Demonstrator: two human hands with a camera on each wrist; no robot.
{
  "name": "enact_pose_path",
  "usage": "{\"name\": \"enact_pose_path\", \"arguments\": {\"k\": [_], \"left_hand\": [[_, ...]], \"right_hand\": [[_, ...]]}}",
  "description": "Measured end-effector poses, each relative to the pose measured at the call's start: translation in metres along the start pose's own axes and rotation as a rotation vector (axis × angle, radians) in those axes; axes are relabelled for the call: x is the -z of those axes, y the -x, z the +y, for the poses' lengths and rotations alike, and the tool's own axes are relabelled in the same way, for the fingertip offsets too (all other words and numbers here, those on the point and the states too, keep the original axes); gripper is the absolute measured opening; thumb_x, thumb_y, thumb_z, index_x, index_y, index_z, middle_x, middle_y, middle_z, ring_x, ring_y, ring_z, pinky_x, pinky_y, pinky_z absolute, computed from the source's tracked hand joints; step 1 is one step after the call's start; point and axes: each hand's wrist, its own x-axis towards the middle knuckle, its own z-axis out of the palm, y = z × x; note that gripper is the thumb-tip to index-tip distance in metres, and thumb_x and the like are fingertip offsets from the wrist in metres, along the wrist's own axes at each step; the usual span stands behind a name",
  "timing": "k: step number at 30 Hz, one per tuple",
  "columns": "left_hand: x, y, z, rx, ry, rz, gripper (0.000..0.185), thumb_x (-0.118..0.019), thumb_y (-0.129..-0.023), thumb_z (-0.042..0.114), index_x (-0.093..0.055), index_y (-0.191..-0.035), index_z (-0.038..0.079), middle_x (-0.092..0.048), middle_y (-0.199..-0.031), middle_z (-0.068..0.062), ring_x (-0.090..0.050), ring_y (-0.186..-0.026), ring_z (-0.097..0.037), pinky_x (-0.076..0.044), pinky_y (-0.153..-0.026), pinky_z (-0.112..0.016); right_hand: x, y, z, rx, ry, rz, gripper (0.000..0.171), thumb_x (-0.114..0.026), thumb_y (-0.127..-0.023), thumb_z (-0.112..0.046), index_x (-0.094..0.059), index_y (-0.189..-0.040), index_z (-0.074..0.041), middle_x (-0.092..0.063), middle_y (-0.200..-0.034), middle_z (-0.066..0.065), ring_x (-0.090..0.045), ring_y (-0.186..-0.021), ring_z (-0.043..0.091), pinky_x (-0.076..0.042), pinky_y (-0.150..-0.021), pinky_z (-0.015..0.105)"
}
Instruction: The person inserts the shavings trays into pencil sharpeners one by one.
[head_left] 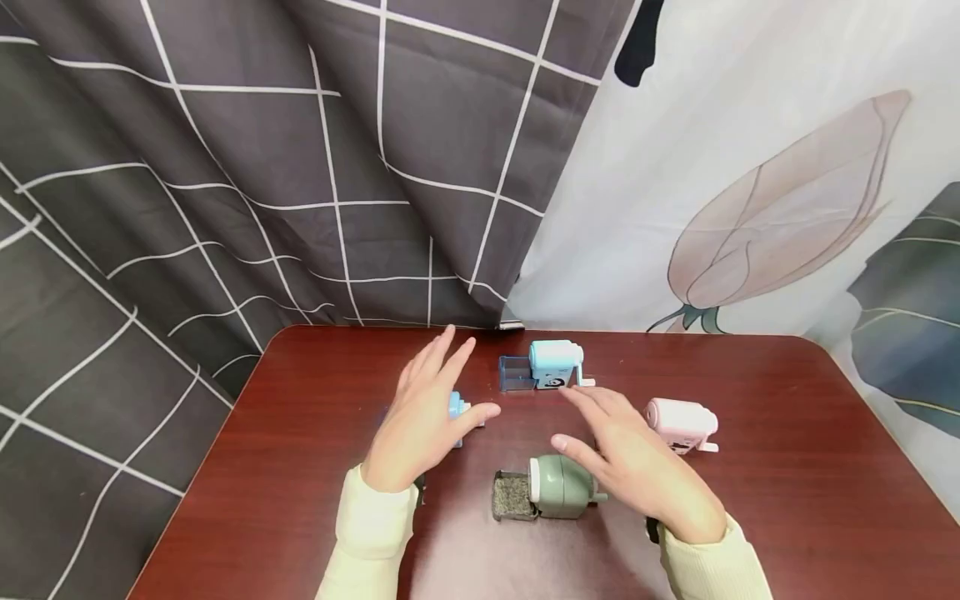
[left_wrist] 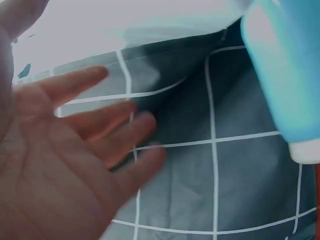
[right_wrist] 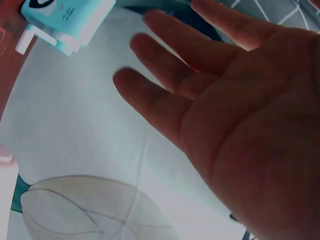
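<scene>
Two open hands, both held above the table (head_left: 787, 500) and gripping nothing. Left hand (head_left: 423, 417) with fingers straight and a little spread, palm turned to the right, thumb close to a small blue sharpener (head_left: 456, 408) half hidden behind it; cannot tell from the head view whether touching it or not. Same spread fingers in the left wrist view (left_wrist: 60, 165), empty, with a blue body (left_wrist: 285, 75) near on the right. Right hand (head_left: 637, 458) also flat and relaxed, palm down, hovering just over the green sharpener (head_left: 558, 486), thumb near its top but apparently apart from it. Green sharpener lying near the front edge, its drawer (head_left: 512, 496) pulled out to the left and full of shavings. To do well here, probably: lower slowly, take the body from both sides, keep it level, and avoid knocking the open drawer, since shavings could spill. Further out, a light blue sharpener (head_left: 555, 365) with a clear drawer at the far middle, and a pink sharpener (head_left: 681, 422) on the right, well apart from each other. Behind the table, a dark checked curtain (head_left: 225, 167) on the left and a white flowered cloth (head_left: 750, 167) on the right.
</scene>
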Motion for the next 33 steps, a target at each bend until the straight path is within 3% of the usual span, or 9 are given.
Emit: {"name": "enact_pose_path", "arguments": {"k": [5, 14, 17, 22, 25, 33], "left_hand": [[0.008, 0.004, 0.009, -0.075, 0.08, 0.017, 0.077, -0.077, -0.087, 0.047, -0.045, -0.152, 0.019, -0.032, -0.161, 0.004, -0.035, -0.145, -0.023, -0.033, -0.114, -0.048], [0.004, 0.018, 0.023, -0.199, 0.131, -0.099, 0.061, -0.082, -0.084, 0.037, -0.062, -0.136, 0.01, -0.056, -0.144, -0.004, -0.054, -0.13, -0.02, -0.044, -0.106, -0.04], [-0.003, 0.021, 0.027, -0.188, 0.118, -0.166, 0.057, -0.082, -0.084, 0.033, -0.064, -0.132, 0.01, -0.061, -0.137, -0.004, -0.058, -0.125, -0.018, -0.046, -0.103, -0.036], [-0.016, 0.028, 0.03, -0.09, 0.047, -0.261, 0.056, -0.083, -0.084, 0.029, -0.063, -0.132, 0.01, -0.064, -0.13, -0.002, -0.062, -0.118, -0.018, -0.049, -0.099, -0.036], [-0.025, 0.033, 0.029, -0.07, -0.006, -0.277, 0.06, -0.084, -0.082, 0.027, -0.061, -0.135, 0.009, -0.065, -0.129, -0.003, -0.063, -0.116, -0.02, -0.05, -0.097, -0.036], [-0.047, 0.041, 0.029, -0.095, -0.118, -0.285, 0.076, -0.091, -0.073, 0.032, -0.058, -0.136, 0.006, -0.064, -0.128, -0.005, -0.061, -0.116, -0.021, -0.051, -0.094, -0.037]], "right_hand": [[-0.007, 0.0, -0.005, 0.005, 0.023, -0.035, 0.061, -0.063, -0.098, -0.044, -0.051, -0.145, -0.009, -0.055, -0.14, 0.01, -0.049, -0.133, 0.03, -0.039, -0.107, 0.05], [-0.008, 0.008, -0.001, 0.031, 0.063, -0.13, 0.068, -0.074, -0.089, -0.046, -0.054, -0.142, -0.007, -0.059, -0.136, 0.009, -0.055, -0.126, 0.028, -0.045, -0.102, 0.047], [-0.009, 0.009, 0.0, 0.056, 0.067, -0.149, 0.067, -0.079, -0.085, -0.041, -0.057, -0.138, -0.006, -0.061, -0.131, 0.009, -0.058, -0.121, 0.027, -0.047, -0.099, 0.046], [-0.014, 0.009, 0.0, 0.088, 0.076, -0.169, 0.059, -0.087, -0.078, -0.029, -0.061, -0.126, -0.005, -0.065, -0.118, 0.005, -0.061, -0.108, 0.023, -0.05, -0.091, 0.044], [-0.016, 0.008, 0.001, 0.098, 0.088, -0.179, 0.056, -0.089, -0.075, -0.025, -0.062, -0.12, -0.006, -0.065, -0.11, 0.002, -0.061, -0.1, 0.019, -0.051, -0.086, 0.042], [-0.018, 0.006, 0.005, 0.107, 0.088, -0.192, 0.044, -0.09, -0.073, -0.026, -0.066, -0.108, -0.015, -0.06, -0.096, -0.01, -0.055, -0.085, 0.009, -0.048, -0.076, 0.036]]}}
